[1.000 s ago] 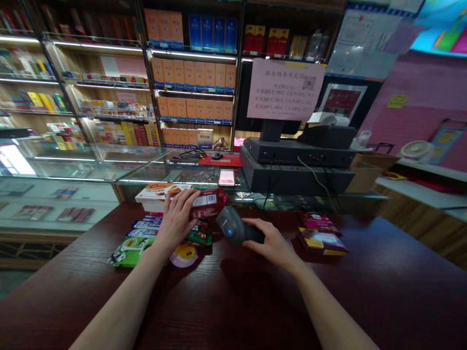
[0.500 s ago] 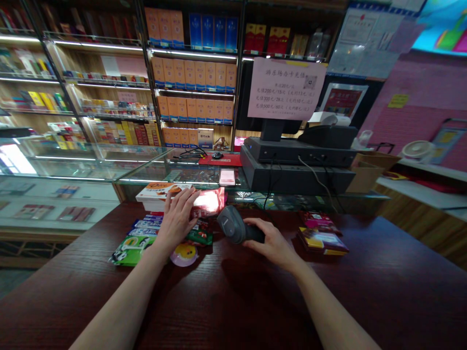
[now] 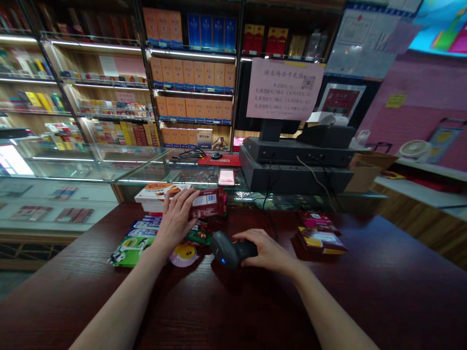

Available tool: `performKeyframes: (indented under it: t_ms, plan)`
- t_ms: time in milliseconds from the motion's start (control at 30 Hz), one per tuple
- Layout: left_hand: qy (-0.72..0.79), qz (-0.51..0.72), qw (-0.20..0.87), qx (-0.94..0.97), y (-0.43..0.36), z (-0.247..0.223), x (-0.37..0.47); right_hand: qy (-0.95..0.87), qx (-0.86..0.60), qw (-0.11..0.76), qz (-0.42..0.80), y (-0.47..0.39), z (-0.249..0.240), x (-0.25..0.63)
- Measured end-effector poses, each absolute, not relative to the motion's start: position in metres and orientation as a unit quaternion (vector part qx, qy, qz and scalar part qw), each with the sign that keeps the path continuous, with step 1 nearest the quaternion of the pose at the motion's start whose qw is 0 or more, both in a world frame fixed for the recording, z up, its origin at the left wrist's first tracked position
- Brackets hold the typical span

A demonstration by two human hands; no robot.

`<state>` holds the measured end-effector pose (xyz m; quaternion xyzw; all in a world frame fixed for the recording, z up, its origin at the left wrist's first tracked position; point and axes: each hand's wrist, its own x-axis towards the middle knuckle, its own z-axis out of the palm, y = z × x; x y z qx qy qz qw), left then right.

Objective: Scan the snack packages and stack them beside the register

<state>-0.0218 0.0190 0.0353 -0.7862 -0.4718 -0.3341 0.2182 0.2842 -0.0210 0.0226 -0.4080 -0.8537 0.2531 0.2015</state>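
Note:
My left hand (image 3: 177, 216) is closed over the left end of a dark red snack packet (image 3: 209, 204), whose white label and barcode face me. In my right hand (image 3: 264, 250) is a black barcode scanner (image 3: 226, 250), gripped by its handle, with a small blue light showing on its head. The scanner is nearer to me than the packet and apart from it. A white Dove chocolate box (image 3: 155, 192) lies behind my left wrist. Around that forearm are a green panda packet (image 3: 131, 251), a dark green packet (image 3: 200, 233) and a round lilac-and-yellow item (image 3: 183, 255).
Several chocolate packs (image 3: 321, 239) lie on the right of the dark wooden table (image 3: 233, 311). Beyond the table stand a glass counter (image 3: 189, 175) and a black till (image 3: 295, 167) with a paper sign (image 3: 284, 90). Stocked shelves (image 3: 191, 92) line the back.
The scanner has moved left and toward me, its head lower. The bright light on the red packet is gone, and a blue light shows on the scanner. My left hand has hardly moved.

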Motion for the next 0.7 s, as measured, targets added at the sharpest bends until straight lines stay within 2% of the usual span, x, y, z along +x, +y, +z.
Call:
performKeyframes:
  t_ms: [700]
  plan:
    - [-0.474, -0.338, 0.215, -0.784, 0.017, 0.0366, -0.0197, -0.871, -0.397, 0.159, 0.242, -0.0218, 0.0156, 0.2785]
